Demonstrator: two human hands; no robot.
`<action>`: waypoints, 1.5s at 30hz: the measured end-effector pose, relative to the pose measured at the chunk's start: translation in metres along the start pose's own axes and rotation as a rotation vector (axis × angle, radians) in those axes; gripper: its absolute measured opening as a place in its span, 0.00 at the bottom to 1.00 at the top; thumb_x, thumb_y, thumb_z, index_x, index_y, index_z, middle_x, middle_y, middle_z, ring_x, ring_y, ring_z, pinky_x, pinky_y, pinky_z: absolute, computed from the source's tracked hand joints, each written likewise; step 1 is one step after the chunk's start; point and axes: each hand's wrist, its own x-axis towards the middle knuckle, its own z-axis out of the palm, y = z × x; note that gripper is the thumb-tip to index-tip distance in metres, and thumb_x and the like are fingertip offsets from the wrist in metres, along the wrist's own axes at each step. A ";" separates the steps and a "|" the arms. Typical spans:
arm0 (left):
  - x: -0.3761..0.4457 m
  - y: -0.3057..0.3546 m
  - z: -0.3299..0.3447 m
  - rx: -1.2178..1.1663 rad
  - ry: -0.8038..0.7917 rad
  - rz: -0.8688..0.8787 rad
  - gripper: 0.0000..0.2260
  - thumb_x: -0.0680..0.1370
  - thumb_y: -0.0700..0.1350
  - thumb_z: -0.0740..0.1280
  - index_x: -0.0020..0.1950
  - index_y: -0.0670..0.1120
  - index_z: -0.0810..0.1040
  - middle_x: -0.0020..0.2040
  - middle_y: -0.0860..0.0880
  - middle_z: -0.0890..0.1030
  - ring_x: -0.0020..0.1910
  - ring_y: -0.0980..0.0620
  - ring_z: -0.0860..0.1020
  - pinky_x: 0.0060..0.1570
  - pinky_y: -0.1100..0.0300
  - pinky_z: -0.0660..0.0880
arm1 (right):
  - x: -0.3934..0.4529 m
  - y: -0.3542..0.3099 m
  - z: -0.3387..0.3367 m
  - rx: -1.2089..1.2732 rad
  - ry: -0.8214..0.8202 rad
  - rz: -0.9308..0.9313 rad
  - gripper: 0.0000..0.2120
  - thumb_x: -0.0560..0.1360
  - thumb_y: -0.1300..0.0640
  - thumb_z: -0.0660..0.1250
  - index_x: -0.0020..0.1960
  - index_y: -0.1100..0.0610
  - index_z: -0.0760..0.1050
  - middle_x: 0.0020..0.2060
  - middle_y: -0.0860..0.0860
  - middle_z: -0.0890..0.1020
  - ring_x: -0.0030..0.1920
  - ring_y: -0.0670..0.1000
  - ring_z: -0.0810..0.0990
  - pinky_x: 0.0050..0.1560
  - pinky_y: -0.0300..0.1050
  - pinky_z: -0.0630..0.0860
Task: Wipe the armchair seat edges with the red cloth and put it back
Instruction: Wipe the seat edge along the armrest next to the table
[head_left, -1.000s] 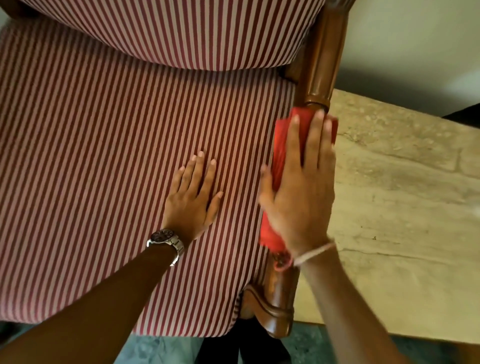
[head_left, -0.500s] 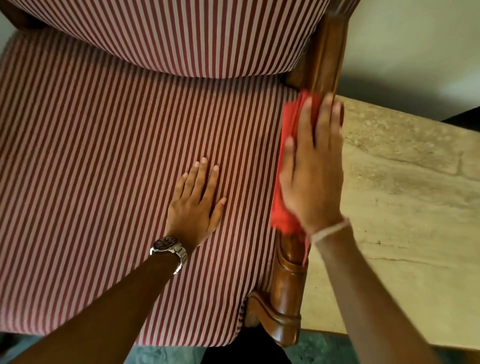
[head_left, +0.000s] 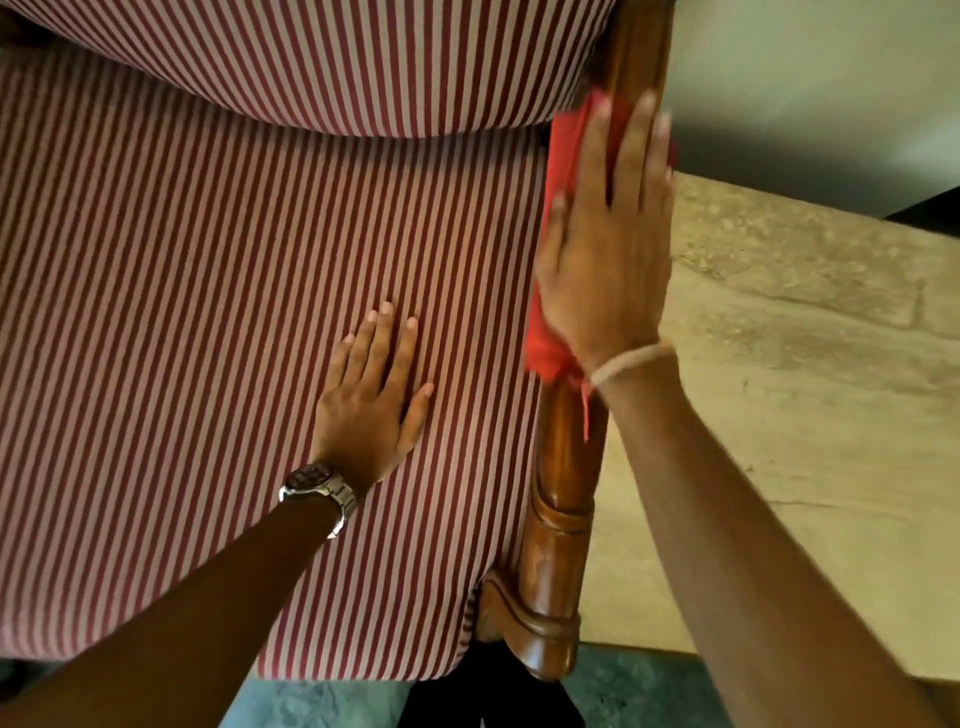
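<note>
The armchair seat (head_left: 208, 338) is covered in red and white stripes, with a carved wooden arm rail (head_left: 563, 499) along its right edge. The red cloth (head_left: 563, 150) lies over the far part of that rail, next to the striped backrest (head_left: 337, 62). My right hand (head_left: 608, 249) presses flat on the cloth with its fingers stretched out; most of the cloth is hidden under it. Palm down, my left hand (head_left: 371, 400) rests on the seat just left of the rail, holding nothing, with a metal watch on its wrist.
A beige stone-topped surface (head_left: 805, 389) runs along the right side of the chair. A pale wall (head_left: 805, 78) stands behind it. Dark greenish floor (head_left: 311, 701) shows below the seat's front edge.
My right hand has slid the red cloth along the wooden rail away from me, toward the backrest. My left hand has stayed flat on the seat.
</note>
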 end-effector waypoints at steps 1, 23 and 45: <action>0.000 0.000 0.000 0.000 0.002 -0.001 0.29 0.84 0.57 0.51 0.81 0.43 0.57 0.82 0.39 0.56 0.82 0.42 0.56 0.80 0.44 0.55 | 0.012 -0.001 0.001 0.001 0.017 0.017 0.28 0.87 0.52 0.47 0.84 0.58 0.45 0.84 0.61 0.48 0.84 0.60 0.45 0.83 0.59 0.51; 0.001 0.001 -0.002 0.005 -0.041 -0.026 0.30 0.83 0.58 0.49 0.81 0.43 0.57 0.82 0.39 0.58 0.81 0.42 0.57 0.79 0.45 0.55 | -0.131 0.000 0.010 0.049 -0.010 0.050 0.33 0.84 0.51 0.55 0.84 0.54 0.46 0.84 0.56 0.47 0.84 0.58 0.47 0.80 0.61 0.61; 0.003 0.006 -0.009 0.015 -0.051 -0.018 0.30 0.83 0.56 0.53 0.80 0.41 0.61 0.81 0.37 0.59 0.80 0.40 0.58 0.79 0.43 0.57 | -0.019 0.001 0.005 0.032 -0.029 0.021 0.32 0.85 0.53 0.54 0.84 0.54 0.43 0.84 0.58 0.44 0.84 0.59 0.42 0.84 0.60 0.49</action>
